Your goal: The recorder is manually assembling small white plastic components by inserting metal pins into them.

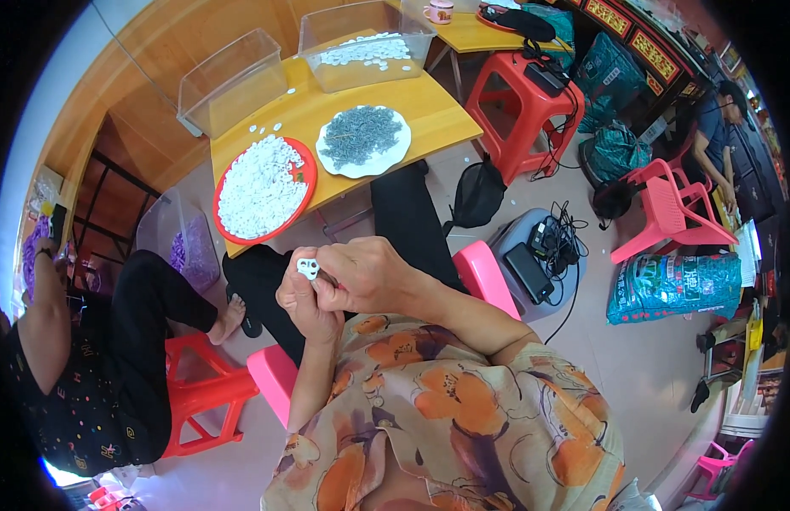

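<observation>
A patterned shirt [446, 409] is seen nearest, flanked by the armrests of a pink chair [484, 272]; above it, a small white piece [308, 268] with holes is held up at the fingertips, in front of the lap and well apart from the table; it is clamped between the thumb and fingers of the left hand [308, 311]; the right hand [369, 272] is bent in against it from the right, its fingers curled together beside the piece; whether the piece is also gripped by them cannot be told. Black trousers [407, 221] are stretched out beneath the table's near edge; on the wooden table [437, 111], a red plate [310, 175] is heaped with white pieces [260, 189]; just beside it, to the right, grey screws [361, 134] are piled on a white plate [401, 140]. To the left, a co-worker [88, 366] is seated on a red stool [212, 396]; to the right, tangled cables [561, 238] are laid on a grey stool [531, 302]. At the table's far edge, two clear bins [361, 78] are placed side by side, more white pieces being held in the right one; farther off, a pink mug [440, 12] is set on another table [471, 36].
</observation>
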A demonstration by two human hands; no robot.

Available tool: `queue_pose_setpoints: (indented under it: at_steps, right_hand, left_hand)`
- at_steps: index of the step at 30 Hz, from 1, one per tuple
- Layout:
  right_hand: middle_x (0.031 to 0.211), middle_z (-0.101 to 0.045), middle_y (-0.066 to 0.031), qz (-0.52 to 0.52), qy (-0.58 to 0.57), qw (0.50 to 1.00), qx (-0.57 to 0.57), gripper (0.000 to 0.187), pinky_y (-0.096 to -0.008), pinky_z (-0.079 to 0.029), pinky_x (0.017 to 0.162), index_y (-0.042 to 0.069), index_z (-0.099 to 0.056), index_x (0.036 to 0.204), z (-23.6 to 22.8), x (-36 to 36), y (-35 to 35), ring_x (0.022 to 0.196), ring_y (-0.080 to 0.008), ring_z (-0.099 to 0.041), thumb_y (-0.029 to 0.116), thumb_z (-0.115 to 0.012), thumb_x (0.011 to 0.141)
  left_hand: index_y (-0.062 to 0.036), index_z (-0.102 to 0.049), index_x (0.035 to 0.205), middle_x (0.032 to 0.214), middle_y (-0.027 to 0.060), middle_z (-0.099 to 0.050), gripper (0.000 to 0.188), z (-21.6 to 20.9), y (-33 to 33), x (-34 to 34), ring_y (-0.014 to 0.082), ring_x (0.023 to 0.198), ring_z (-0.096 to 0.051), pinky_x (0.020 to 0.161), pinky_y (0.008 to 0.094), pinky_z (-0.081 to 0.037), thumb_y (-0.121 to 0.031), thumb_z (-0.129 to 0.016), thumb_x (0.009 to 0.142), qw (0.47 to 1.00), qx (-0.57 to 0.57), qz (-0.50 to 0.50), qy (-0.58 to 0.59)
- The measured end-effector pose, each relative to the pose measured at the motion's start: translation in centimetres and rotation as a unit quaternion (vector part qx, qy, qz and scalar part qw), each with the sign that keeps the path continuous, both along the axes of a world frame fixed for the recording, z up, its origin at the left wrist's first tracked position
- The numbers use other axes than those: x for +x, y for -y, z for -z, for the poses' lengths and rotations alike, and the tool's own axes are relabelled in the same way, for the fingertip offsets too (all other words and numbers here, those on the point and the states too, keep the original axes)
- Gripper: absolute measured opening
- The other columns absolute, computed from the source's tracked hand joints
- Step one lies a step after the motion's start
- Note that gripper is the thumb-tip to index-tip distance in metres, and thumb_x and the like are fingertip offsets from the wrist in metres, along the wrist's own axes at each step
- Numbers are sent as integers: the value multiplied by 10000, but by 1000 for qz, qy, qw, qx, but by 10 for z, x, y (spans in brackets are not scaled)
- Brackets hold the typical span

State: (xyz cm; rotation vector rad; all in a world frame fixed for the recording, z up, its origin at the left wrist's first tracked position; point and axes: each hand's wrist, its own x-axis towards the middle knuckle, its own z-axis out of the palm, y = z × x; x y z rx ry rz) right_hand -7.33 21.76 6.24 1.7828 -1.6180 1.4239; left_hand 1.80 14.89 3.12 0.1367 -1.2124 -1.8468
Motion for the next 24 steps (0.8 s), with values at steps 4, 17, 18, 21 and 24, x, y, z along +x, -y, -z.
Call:
queue_pose_setpoints:
  at_steps: [4,17,18,21,24]
  right_hand:
    - [570,-446,-63,-4,17,1000,-11,181,-307,-409,433,46,-446,719,4,2,2,459,-212,-515,134,-604,709]
    - [553,-448,-89,-5,64,998,-2,139,-315,-412,422,15,-493,785,12,4,6,453,-235,-508,113,-584,746]
    - [559,-458,-98,0,65,998,4,129,-316,-416,426,13,-495,792,18,2,9,459,-245,-509,108,-574,758]
    - [572,-481,-106,0,71,997,16,111,-315,-422,431,9,-497,802,23,-3,15,462,-237,-516,105,-551,791]
    - [581,-493,-96,-40,180,982,50,109,-296,-419,443,6,-498,811,25,-2,18,472,-179,-520,110,-526,828]
  left_hand:
    - [23,-497,973,767,17,-494,361,-2,-7,-1,60,688,-466,616,204,-383,-324,-406,941,1000,10,-15,6]
    - [36,-542,974,763,7,-523,335,-2,-8,-10,31,644,-448,573,170,-352,-278,-427,944,996,60,-56,14]
    - [36,-542,974,763,7,-523,335,3,-6,-11,31,644,-448,573,170,-352,-278,-427,944,996,61,-58,12]
    - [27,-550,982,749,-3,-532,311,9,2,-14,11,585,-422,507,150,-310,-256,-428,944,995,92,-27,16]
    - [20,-559,997,643,-29,-498,306,6,7,-14,-1,495,-362,434,153,-248,-250,-424,945,990,118,-53,57]
